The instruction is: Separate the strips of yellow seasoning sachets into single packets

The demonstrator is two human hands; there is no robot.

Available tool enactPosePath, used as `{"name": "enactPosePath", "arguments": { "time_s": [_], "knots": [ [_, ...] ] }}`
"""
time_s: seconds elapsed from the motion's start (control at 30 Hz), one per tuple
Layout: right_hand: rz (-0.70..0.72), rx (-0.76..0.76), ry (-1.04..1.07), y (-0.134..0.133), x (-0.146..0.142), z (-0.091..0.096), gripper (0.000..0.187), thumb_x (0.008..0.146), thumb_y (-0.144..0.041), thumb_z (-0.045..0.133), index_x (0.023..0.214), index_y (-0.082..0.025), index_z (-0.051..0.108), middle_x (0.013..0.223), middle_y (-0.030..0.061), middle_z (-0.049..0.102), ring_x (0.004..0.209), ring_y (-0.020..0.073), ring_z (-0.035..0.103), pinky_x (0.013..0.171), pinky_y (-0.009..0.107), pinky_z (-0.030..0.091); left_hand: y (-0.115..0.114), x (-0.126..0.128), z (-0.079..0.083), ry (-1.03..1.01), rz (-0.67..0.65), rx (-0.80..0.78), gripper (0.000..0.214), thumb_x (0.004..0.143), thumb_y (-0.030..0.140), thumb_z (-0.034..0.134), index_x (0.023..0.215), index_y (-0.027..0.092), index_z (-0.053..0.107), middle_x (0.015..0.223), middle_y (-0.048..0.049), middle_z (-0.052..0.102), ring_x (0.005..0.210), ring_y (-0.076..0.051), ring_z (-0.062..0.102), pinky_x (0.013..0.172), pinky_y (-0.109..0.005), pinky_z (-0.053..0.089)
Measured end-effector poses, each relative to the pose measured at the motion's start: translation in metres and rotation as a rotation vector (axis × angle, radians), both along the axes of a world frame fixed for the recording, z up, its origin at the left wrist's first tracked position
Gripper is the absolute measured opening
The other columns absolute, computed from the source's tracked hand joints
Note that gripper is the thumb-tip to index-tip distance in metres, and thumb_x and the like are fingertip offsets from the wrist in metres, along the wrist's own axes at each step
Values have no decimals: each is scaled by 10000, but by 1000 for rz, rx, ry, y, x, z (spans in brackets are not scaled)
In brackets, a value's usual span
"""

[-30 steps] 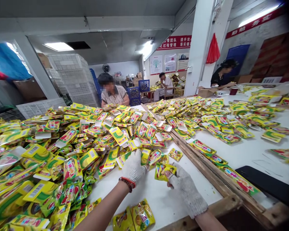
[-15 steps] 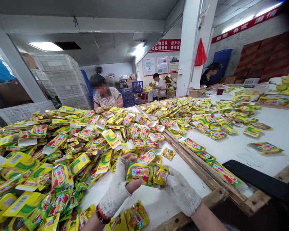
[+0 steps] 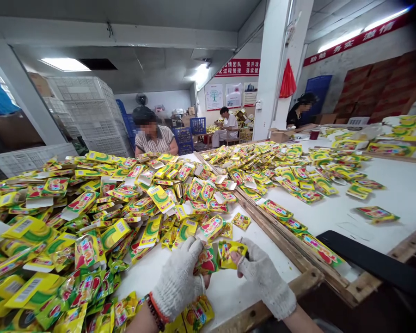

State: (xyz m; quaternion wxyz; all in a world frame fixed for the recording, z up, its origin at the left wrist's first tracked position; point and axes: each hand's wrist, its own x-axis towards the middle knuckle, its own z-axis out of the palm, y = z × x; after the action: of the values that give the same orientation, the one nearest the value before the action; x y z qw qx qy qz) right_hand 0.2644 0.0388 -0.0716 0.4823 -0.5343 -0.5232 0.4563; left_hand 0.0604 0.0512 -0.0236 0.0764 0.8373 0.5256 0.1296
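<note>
My left hand (image 3: 182,275), in a white fingerless knit glove, is closed round a small candy box (image 3: 206,260) with green and red printing; its fingers hide much of the box. My right hand (image 3: 265,280), gloved the same way, pinches a yellow candy packet (image 3: 229,253) between thumb and fingers. The packet is beside the right edge of the box; whether they touch I cannot tell. Below my left hand, more yellow packets (image 3: 198,314) lie on the white tabletop (image 3: 229,289), partly covered by that hand.
A large heap of yellow boxes (image 3: 121,199) fills the left side, with green packets (image 3: 86,291) at its near edge. A wooden divider (image 3: 273,226) crosses the table. To its right lie more boxes and a black phone-like object (image 3: 357,252). Co-workers sit beyond.
My left hand has turned over, back up, tilting the box and covering more of it. My right hand has drawn slightly right with the packet, from in front of the box to beside it.
</note>
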Motion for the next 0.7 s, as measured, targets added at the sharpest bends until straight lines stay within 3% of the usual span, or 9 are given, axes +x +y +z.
{"name": "enactPosePath", "arguments": {
  "time_s": [0.1, 0.23, 0.33, 0.5, 0.7],
  "knots": [
    [119, -13, -185, -2, 4, 8, 210, 787, -344, 534, 895, -177, 600, 606, -20, 567, 479, 113, 482, 470, 229, 386, -1, -2, -7, 32, -63, -10, 577, 604, 229, 613, 1167, 219, 488, 1161, -97, 518, 1030, -279, 533, 871, -384, 465],
    [220, 82, -339, 1, 4, 12, 103, 748, -263, 549, 741, -184, 614, 630, -6, 591, 579, 128, 507, 528, 226, 381, -3, -1, -16, 44, -176, 52, 560, 594, 165, 575, 1146, 229, 511, 1112, -80, 542, 1007, -268, 544, 841, -374, 481],
    [130, 104, -381, 1, -1, 6, 81, 737, -243, 554, 729, -182, 607, 704, 15, 635, 648, 147, 538, 577, 237, 397, -4, 2, -18, 37, -194, 68, 525, 613, 169, 568, 1133, 229, 525, 1117, -75, 555, 1013, -260, 549, 840, -361, 481],
    [-81, 84, -379, -3, -1, -5, 191, 787, -307, 523, 882, -177, 626, 866, 71, 679, 775, 200, 595, 693, 290, 445, -7, 5, -13, 83, -126, -75, 482, 646, 283, 620, 1118, 228, 540, 1085, -72, 588, 952, -271, 571, 797, -374, 480],
    [-90, 84, -398, -2, -7, 4, 154, 795, -325, 531, 805, -189, 603, 819, 68, 655, 723, 194, 579, 652, 285, 457, -7, 5, -11, -88, -48, -133, 498, 650, 338, 654, 1117, 216, 532, 1131, -88, 578, 972, -268, 577, 823, -361, 478]
  ]
}}
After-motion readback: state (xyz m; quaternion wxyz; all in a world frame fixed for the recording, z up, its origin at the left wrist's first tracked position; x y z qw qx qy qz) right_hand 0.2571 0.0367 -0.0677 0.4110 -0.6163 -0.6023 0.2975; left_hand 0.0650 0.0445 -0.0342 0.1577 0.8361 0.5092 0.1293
